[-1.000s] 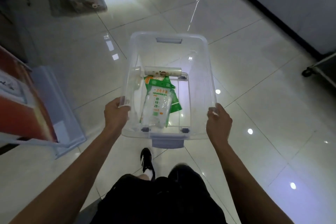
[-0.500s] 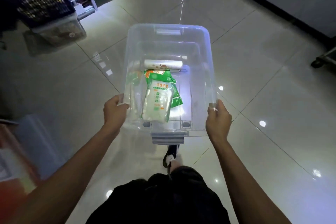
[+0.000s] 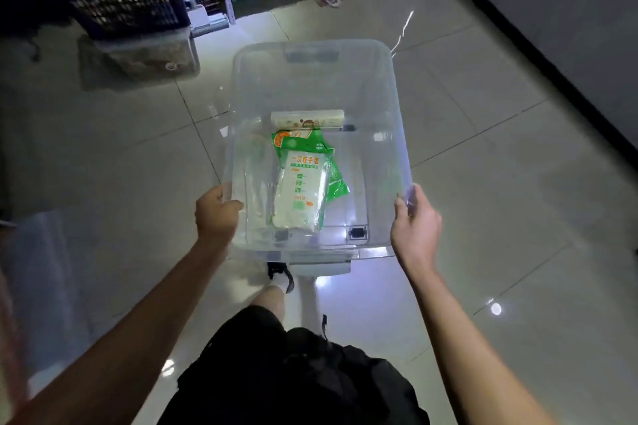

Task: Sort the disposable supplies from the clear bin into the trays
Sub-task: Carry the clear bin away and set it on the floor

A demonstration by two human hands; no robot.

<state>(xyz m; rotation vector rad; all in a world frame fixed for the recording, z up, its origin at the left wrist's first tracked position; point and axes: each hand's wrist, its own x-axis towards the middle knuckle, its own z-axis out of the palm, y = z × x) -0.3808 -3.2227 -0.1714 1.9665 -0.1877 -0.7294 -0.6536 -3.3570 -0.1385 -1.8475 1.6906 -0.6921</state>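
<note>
- The left hand [image 3: 216,214] curls over the left rim of the clear bin [image 3: 400,134], held up above the floor.
- The packets [image 3: 302,188] inside look soft and light, easy to pinch.
- The right hand [image 3: 416,229] grips the right rim.

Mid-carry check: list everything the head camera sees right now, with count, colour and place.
clear plastic bin: one, transparent, carried above the tiled floor
white glove packet: one, white with green print, in the bin, topmost
green packets: apparently two, green, under the white packet
paper-wrapped roll: one, pale, beyond the packets
dark lattice crate: one, dark blue, far left
left hand: grips the bin's left rim
right hand: grips the right rim
</note>
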